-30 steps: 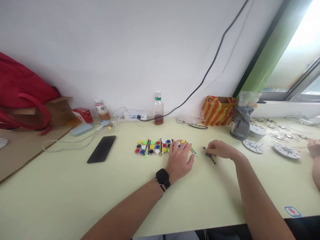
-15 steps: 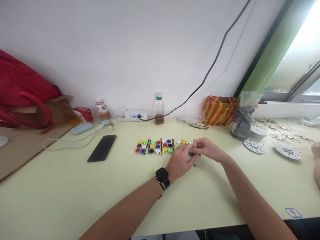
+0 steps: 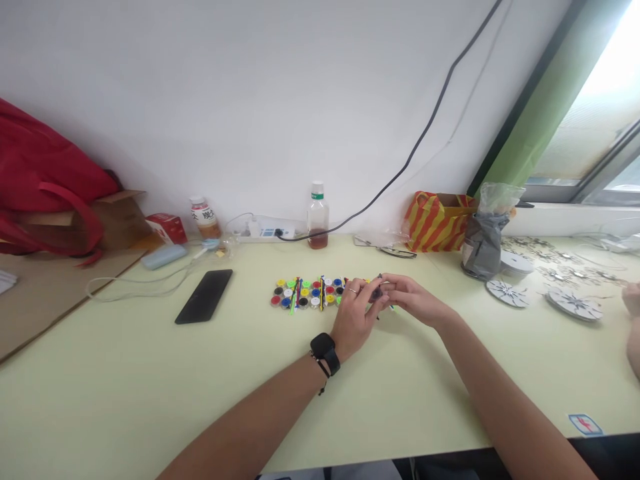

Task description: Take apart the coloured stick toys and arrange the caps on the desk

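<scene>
A small dark round piece (image 3: 376,294) sits between my two hands; its exact kind is too small to make out. My left hand (image 3: 354,317), with a ring and a black watch at the wrist, closes thumb and fingers on its near side. From the right, my right hand (image 3: 407,298) pinches the same piece with its fingertips. Rows of small round pieces with coloured centres (image 3: 303,293) lie just left of and partly behind my hands. Thin coloured strips (image 3: 323,293) lie upright between groups of them. My hands cover the right end of these rows.
A black phone (image 3: 204,297) lies on the left of the table. Against the wall stand a bottle of brown liquid (image 3: 317,220), a power strip (image 3: 270,231) and a striped bag (image 3: 437,222). Grey slotted discs (image 3: 574,303) lie right. Another person's hand (image 3: 633,300) shows at the right edge.
Both hands have shifted slightly left and turned. The dark round piece now shows more openly between the fingers, and my right fingers have moved to its far side.
</scene>
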### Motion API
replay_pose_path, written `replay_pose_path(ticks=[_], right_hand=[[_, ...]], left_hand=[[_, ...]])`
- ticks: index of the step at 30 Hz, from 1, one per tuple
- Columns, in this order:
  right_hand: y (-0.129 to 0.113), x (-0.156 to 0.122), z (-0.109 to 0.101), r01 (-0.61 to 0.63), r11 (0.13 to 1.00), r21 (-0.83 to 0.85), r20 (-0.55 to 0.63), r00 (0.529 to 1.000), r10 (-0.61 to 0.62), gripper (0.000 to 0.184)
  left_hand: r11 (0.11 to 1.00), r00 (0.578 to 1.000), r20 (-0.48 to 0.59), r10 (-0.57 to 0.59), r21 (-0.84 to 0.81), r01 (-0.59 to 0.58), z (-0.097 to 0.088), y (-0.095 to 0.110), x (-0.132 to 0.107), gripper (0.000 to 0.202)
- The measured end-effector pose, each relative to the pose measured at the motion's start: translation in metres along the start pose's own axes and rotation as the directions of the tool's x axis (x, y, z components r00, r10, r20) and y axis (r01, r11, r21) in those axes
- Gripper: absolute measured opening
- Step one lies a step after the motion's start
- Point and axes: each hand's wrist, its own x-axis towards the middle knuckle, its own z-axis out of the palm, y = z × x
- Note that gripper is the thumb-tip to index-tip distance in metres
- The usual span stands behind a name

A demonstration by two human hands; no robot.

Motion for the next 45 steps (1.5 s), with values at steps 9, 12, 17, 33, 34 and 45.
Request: replay_pose_path(ticks=[9,12,17,33,34,45], right_hand=[[-0.005,-0.001,-0.002,-0.018,0.998,-0.059,0.028,0.999,0.02,0.019],[-0.003,0.0,-0.003,-0.044,0.988,-0.151,-0.032,0.999,0.039,0.018],[0.013,0.006,-0.019,-0.117,0.908,-0.402,-0.313,0.949,-0.017,0.025],[0.054,0.016,-0.044,-0.145,0.641,-0.754,-0.299,0.944,-0.138,0.033],[0.052,0.016,-0.042,-0.106,0.64,-0.761,-0.27,0.949,-0.164,0.033],[0.055,0.018,-0.039,-0.079,0.729,-0.68,-0.255,0.958,-0.134,0.029]], left_hand=[[0.994,0.999,0.036,0.022,-0.108,-0.018,0.001,0.004,0.001,0.016],[0.993,0.998,0.052,0.033,-0.114,-0.027,0.003,0.004,0.0,0.009],[0.991,0.987,0.159,0.036,-0.135,-0.014,0.005,0.003,-0.003,0.004],[0.93,0.996,0.086,-0.025,0.367,-0.008,0.0,0.0,-0.003,0.016],[0.927,0.997,0.054,-0.052,0.375,0.028,0.0,0.0,-0.002,0.022],[0.885,0.991,0.059,-0.121,0.458,0.081,0.005,-0.011,-0.008,0.047]])
